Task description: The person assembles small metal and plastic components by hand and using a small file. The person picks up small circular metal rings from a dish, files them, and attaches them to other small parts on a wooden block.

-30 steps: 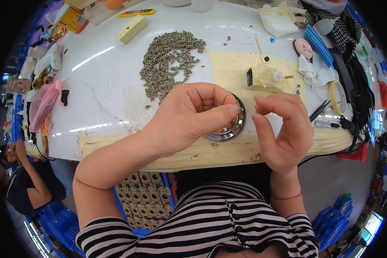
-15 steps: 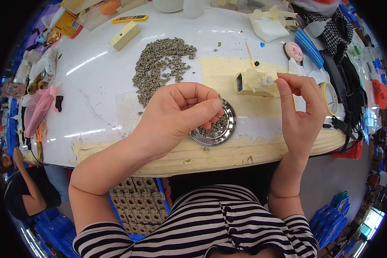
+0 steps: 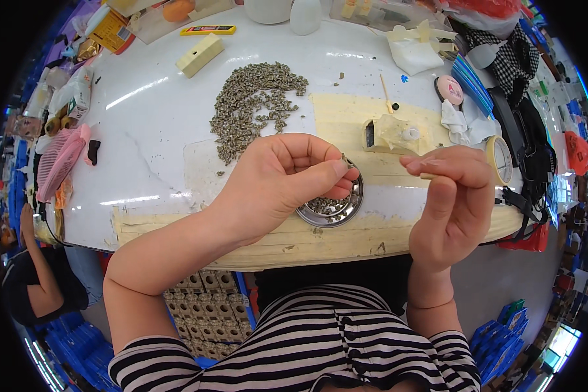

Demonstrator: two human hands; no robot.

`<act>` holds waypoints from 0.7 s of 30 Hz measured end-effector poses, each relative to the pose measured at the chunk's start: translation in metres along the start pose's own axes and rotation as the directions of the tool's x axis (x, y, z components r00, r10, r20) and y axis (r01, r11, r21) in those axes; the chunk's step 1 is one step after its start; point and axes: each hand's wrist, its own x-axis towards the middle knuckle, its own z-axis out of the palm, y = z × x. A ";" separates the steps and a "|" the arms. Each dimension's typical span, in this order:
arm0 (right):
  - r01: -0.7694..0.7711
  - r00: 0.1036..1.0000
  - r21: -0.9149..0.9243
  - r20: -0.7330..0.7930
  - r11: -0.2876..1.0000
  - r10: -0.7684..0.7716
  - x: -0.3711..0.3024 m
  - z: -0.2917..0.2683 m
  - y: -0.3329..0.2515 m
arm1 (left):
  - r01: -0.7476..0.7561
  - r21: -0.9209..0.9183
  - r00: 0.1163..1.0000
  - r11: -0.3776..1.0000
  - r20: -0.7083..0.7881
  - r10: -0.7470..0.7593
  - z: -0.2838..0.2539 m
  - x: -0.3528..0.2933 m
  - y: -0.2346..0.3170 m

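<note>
My left hand [image 3: 287, 176] is closed in a pinch on a small metal part [image 3: 343, 157], held over a round steel dish [image 3: 354, 210]. More small metal pieces lie in the dish, partly hidden under my fingers. My right hand [image 3: 454, 202] is closed on a thin tan stick [image 3: 428, 176], whose short end shows between thumb and fingers. It hovers to the right of the dish, in front of a block wrapped in cream tape [image 3: 392, 134] with a small white cup or nozzle [image 3: 410, 133] on top. Behind my left hand spreads a pile of small metal parts [image 3: 232, 121].
A cream block [image 3: 200, 56] and a yellow case [image 3: 208, 30] lie far left. A wooden stick [image 3: 385, 93], a tape roll [image 3: 501, 161] and a black strap [image 3: 526, 196] are on the right. Crates of metal blocks [image 3: 206, 307] sit below the table edge; another person [image 3: 42, 281] is at far left.
My right hand has drawn back from the white piece on the taped block, toward me and leftward, turning so the stick shows. My left hand keeps its pinch; the whole view has shifted slightly.
</note>
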 end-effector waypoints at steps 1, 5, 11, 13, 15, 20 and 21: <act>-0.004 1.000 0.055 0.007 0.998 0.004 -0.001 0.008 0.001 | 0.004 -0.007 1.000 1.000 0.010 -0.004 0.000 0.000 0.000; -0.037 0.999 0.120 0.034 0.992 0.033 -0.004 0.020 0.000 | -0.010 -0.017 0.999 1.000 0.035 0.010 0.000 0.001 -0.003; -0.018 0.998 0.110 0.056 0.994 0.012 -0.004 0.020 0.002 | 0.007 -0.006 0.999 1.000 0.031 -0.007 0.000 0.001 -0.002; -0.014 0.999 0.105 0.051 0.994 0.008 -0.005 0.021 0.002 | 0.015 -0.015 0.999 1.000 0.034 -0.015 0.000 0.001 -0.001; -0.029 0.999 0.105 0.044 0.994 0.024 -0.006 0.022 0.001 | 0.015 -0.016 0.999 1.000 0.035 -0.015 0.000 0.000 -0.002; -0.024 0.999 0.073 0.040 0.997 0.021 -0.006 0.022 0.000 | 0.006 0.010 0.999 1.000 0.043 -0.007 0.000 0.001 -0.002; -0.023 0.999 0.065 0.038 0.998 0.021 -0.007 0.022 0.000 | 0.007 0.016 0.999 1.000 0.042 -0.007 0.000 0.001 -0.001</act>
